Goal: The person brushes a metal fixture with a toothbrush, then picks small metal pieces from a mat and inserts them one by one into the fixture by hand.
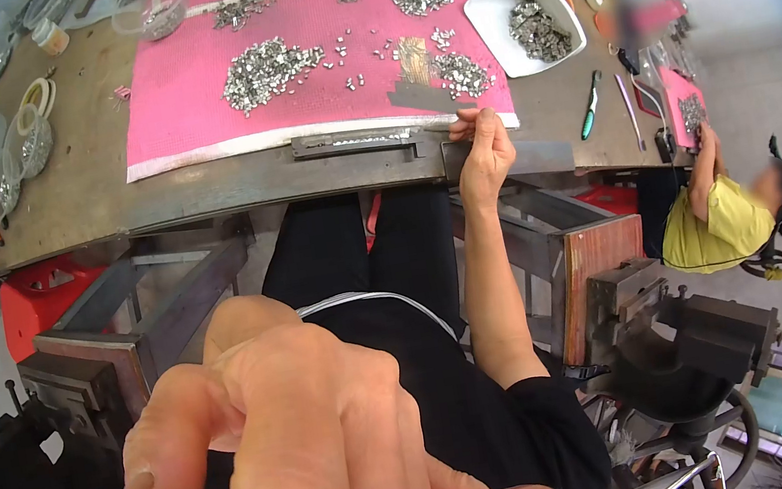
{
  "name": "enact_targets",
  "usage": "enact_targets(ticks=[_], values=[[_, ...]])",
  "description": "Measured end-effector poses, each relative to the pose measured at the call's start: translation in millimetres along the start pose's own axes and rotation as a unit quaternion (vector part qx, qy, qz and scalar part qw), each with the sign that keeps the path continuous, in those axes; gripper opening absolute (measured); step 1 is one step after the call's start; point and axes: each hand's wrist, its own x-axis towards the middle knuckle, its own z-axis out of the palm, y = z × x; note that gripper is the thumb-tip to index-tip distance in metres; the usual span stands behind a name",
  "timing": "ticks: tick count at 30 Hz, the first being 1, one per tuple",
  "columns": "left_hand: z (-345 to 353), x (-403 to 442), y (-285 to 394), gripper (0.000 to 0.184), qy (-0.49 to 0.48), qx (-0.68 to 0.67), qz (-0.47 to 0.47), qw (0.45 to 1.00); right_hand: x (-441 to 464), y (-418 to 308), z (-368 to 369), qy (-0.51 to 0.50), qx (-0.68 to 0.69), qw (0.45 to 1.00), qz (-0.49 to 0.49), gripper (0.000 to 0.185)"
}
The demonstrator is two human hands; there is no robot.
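Note:
Very close to the camera, my left hand [309, 439] is raised over my lap, its fingers bent, some of them apart; nothing shows in it. At the table's front edge my right hand [484, 144] is closed in a pinch on something small that I cannot make out. Just left of its fingertips lies a narrow metal fixture [355, 141] with a row of small shiny pieces in its slot. Behind the fingertips are a dark flat plate [430, 97] and a pile of small metal pieces [464, 75] on the pink mat [178, 104].
A white tray [492, 27] of metal pieces stands right of the mat, near a green-handled tool [591, 105]. Clear tubs [153, 7] line the back. At the far right another person [721, 220] in yellow works at a pink mat. Machine parts [667, 335] flank my seat.

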Motion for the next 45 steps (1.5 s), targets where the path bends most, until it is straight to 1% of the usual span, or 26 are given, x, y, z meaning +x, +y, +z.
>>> enact_targets(ticks=[2,5,8,11,14,20,23,24,26,30,32,36,38,41,44,45], values=[[-11.8,6.7,-1.8,0.035,-0.044,-0.030,-0.014,0.998,0.6,0.8,0.0,-0.001,-0.005,1.000,-0.002,0.039],[-11.1,8.9,-3.6,0.034,-0.050,-0.021,0.012,0.998,-0.7,1.5,-0.2,0.002,-0.011,1.000,-0.006,0.038],[-8.6,8.7,-2.2,0.034,-0.033,-0.018,0.009,0.999,-1.8,0.3,0.2,0.001,-0.005,1.000,-0.006,0.037],[-6.7,10.6,-4.9,0.035,-0.018,-0.007,0.032,0.999,-1.7,1.9,-0.3,0.003,-0.008,1.000,-0.003,0.037],[-4.3,8.3,-2.5,0.036,-0.003,0.009,0.022,1.000,-1.7,0.5,0.5,0.005,-0.009,1.000,-0.005,0.039],[-9.4,10.8,-4.7,0.037,-0.036,0.064,0.053,0.996,-2.3,0.3,0.5,0.006,-0.012,1.000,-0.006,0.039],[-5.2,-3.9,-15.2,0.047,-0.049,0.172,0.108,0.978,-2.0,1.7,0.2,0.004,-0.011,1.000,-0.007,0.038],[-4.1,-0.8,-12.3,0.044,-0.043,0.176,0.101,0.978,-1.7,2.6,-0.2,0.003,-0.012,1.000,-0.008,0.038],[-0.7,7.8,-4.0,0.036,-0.029,0.183,0.088,0.979,-1.9,2.6,-1.3,0.005,-0.014,1.000,-0.007,0.037],[12.5,-4.9,-11.1,0.040,0.009,0.182,0.108,0.977,-2.4,0.5,-0.1,0.005,-0.015,1.000,-0.005,0.037],[12.0,-5.7,-11.1,0.038,0.015,0.176,0.111,0.978,-2.1,2.5,-0.7,0.005,-0.016,1.000,-0.003,0.037],[11.0,-7.5,-15.0,0.039,0.007,0.172,0.146,0.974,-2.1,1.2,0.0,0.002,-0.013,1.000,-0.009,0.038],[9.9,-6.3,-13.7,0.039,0.004,0.174,0.145,0.974,-1.9,2.3,-0.4,0.002,-0.014,1.000,-0.010,0.038],[3.6,-9.4,-19.4,0.048,-0.028,0.166,0.135,0.976,-2.0,2.8,-0.3,0.001,-0.015,1.000,-0.011,0.038],[4.9,-9.7,-20.7,0.048,-0.018,0.170,0.138,0.976,-1.4,4.0,-0.9,0.004,-0.022,1.000,-0.013,0.039],[3.3,-6.2,-16.8,0.044,-0.026,0.171,0.125,0.977,-1.4,4.4,-1.3,0.004,-0.025,1.000,-0.015,0.039]])
